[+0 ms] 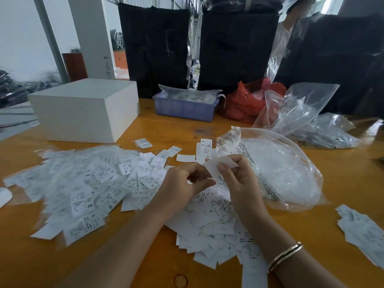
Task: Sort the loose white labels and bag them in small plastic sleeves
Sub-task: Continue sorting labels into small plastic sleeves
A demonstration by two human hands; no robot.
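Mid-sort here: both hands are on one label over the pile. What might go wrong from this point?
1. The right hand and left hand pinch a blank-side label; its size is unseen, so it may be missorted.
2. XS, S, L and XL mix in the label pile; a wrist could drag some.
3. The big clear bag lies open beside the hands; stray labels may slip inside.

Loose white paper labels (87, 183) are spread on the orange wooden table (145, 129); behind them a white rectangular box (83, 109) is placed, with a blue plastic tray (185, 110) to its right.
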